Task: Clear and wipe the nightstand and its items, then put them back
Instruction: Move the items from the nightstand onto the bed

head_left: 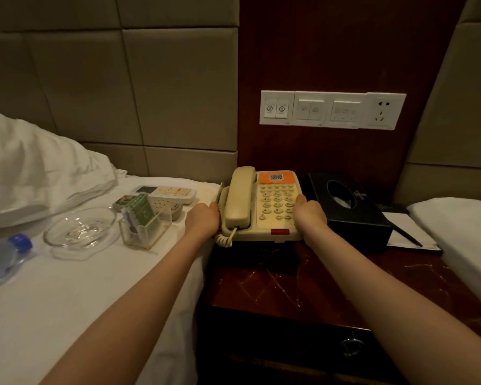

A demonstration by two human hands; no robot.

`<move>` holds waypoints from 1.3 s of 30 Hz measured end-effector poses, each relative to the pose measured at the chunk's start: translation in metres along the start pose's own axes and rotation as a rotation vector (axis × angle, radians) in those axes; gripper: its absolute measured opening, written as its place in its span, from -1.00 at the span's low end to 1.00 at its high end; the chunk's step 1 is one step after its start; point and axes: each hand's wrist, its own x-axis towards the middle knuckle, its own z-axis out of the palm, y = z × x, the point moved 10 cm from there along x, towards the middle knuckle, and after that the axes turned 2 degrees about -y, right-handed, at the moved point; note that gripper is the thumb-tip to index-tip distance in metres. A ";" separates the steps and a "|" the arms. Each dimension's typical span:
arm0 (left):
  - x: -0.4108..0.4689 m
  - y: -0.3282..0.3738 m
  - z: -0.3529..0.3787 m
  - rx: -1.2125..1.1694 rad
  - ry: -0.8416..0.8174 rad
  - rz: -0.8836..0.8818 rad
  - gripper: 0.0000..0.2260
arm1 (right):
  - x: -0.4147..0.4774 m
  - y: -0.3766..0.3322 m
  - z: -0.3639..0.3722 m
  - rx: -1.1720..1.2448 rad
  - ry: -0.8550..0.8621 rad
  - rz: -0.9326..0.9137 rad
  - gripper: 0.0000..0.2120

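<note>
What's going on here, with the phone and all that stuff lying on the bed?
A person is clearing a dark wooden nightstand. Their left hand and right hand grip the two sides of the beige telephone, which sits at the back of it. A glass ashtray, a clear acrylic holder, a remote control and a water bottle already lie on the white bed to the left. The black tissue box and a notepad with a pen are not yet moved.

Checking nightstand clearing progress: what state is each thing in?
Beige corded telephone: on dark wooden nightstand, handset cradled.
Left hand: grips telephone's left side.
Right hand: grips right side.
Black tissue box: on nightstand.
Clear glass dish: on white bed, empty.
Blue-capped plastic bottle: lying on bed.
</note>
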 end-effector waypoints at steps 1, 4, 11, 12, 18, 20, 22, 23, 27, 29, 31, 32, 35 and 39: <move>-0.007 0.000 -0.005 -0.016 -0.002 0.004 -0.59 | -0.006 0.002 0.000 0.033 -0.012 0.008 -0.55; -0.029 -0.001 -0.024 0.009 0.021 0.009 -0.59 | -0.022 0.011 -0.001 0.176 -0.075 0.044 -0.58; -0.069 0.002 -0.056 0.138 0.066 0.042 -0.54 | -0.055 0.007 -0.005 0.381 -0.258 0.020 -0.54; -0.075 0.002 -0.062 0.149 0.070 0.047 -0.54 | -0.060 0.007 -0.002 0.397 -0.270 0.016 -0.54; -0.103 -0.012 -0.083 0.199 0.094 0.098 -0.57 | -0.092 0.008 0.012 0.434 -0.330 0.010 -0.60; -0.113 -0.015 -0.088 0.237 0.083 0.112 -0.65 | -0.100 0.008 0.012 0.402 -0.316 -0.008 -0.58; -0.126 -0.014 -0.100 0.229 0.099 0.101 -0.70 | -0.107 0.007 0.013 0.362 -0.299 -0.033 -0.61; -0.133 -0.012 -0.107 0.234 0.110 0.109 -0.71 | -0.111 0.005 0.013 0.352 -0.297 -0.042 -0.62; -0.155 -0.016 -0.125 0.209 0.103 0.071 -0.67 | -0.128 0.009 0.017 0.404 -0.305 -0.008 -0.58; -0.166 -0.022 -0.132 0.165 0.102 0.051 -0.65 | -0.137 0.008 0.020 0.459 -0.331 -0.001 -0.60; -0.175 -0.024 -0.135 0.158 0.111 0.061 -0.70 | -0.137 0.007 0.026 0.490 -0.366 -0.024 -0.52; -0.181 -0.025 -0.137 0.185 0.120 0.073 -0.71 | -0.135 0.008 0.029 0.491 -0.373 -0.038 -0.47; -0.197 -0.028 -0.144 0.314 0.104 0.102 -0.69 | -0.138 0.009 0.036 0.497 -0.387 -0.057 -0.52; -0.214 -0.040 -0.163 0.373 0.125 0.132 -0.74 | -0.164 0.007 0.055 0.541 -0.421 -0.027 -0.55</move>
